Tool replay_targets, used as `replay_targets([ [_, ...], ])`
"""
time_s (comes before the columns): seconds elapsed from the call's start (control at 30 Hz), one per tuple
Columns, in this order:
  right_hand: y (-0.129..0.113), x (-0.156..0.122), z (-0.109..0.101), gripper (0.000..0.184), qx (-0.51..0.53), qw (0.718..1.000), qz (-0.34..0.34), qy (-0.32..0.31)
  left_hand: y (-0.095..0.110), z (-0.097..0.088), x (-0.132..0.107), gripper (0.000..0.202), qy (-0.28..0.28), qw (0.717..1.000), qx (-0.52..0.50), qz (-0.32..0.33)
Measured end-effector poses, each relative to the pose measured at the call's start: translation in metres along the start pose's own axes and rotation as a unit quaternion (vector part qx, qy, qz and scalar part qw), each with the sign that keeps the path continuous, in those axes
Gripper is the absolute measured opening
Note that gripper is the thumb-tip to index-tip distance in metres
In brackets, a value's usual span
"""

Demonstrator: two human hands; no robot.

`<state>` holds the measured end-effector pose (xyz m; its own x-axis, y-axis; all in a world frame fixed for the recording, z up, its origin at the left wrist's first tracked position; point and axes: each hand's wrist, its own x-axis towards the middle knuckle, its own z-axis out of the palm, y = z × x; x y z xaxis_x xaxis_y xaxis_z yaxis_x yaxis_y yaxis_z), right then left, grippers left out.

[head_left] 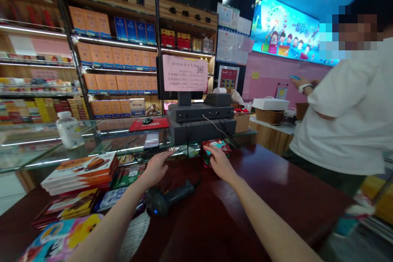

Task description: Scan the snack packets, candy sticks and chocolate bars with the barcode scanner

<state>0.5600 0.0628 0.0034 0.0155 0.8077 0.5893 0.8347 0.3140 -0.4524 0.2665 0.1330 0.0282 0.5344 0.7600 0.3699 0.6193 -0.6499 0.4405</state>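
My right hand [218, 163] rests on a small stack of red and teal packets [216, 150] at the far edge of the dark red counter [245, 208]; its fingers curl over the stack's near side. My left hand [156, 168] reaches forward with fingers stretched flat toward a small glossy wrapper [173, 150] on the glass, and holds nothing. A black barcode scanner [168, 199] lies on the counter just below my left wrist.
A cash register with a pink notice [196, 110] stands behind the packets. Stacked flat boxes [81, 174] lie to the left, a plastic bottle [69, 129] on the glass counter. A person in a white shirt [346, 123] stands at the right. Shelves of boxed goods fill the back wall.
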Motion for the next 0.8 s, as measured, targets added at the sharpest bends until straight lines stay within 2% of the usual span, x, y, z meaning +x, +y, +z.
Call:
replay_targets([
  [0.3, -0.05, 0.006, 0.047, 0.058, 0.042, 0.997, -0.043, -0.056, -0.049, -0.049, -0.043, 0.05, -0.032, 0.991, 0.104, -0.084],
  [0.43, -0.076, 0.01, 0.069, 0.057, 0.064, 0.992, -0.049, -0.1, -0.062, -0.064, -0.062, 0.056, -0.038, 0.976, 0.181, -0.114],
  [0.6, -0.102, 0.021, 0.095, 0.057, 0.093, 0.983, -0.051, -0.152, -0.067, -0.069, -0.079, 0.056, -0.057, 0.96, 0.251, -0.108],
  [0.8, -0.122, 0.036, 0.127, 0.056, 0.125, 0.966, -0.01, -0.226, -0.072, -0.061, -0.089, 0.057, -0.068, 0.963, 0.246, -0.084],
])
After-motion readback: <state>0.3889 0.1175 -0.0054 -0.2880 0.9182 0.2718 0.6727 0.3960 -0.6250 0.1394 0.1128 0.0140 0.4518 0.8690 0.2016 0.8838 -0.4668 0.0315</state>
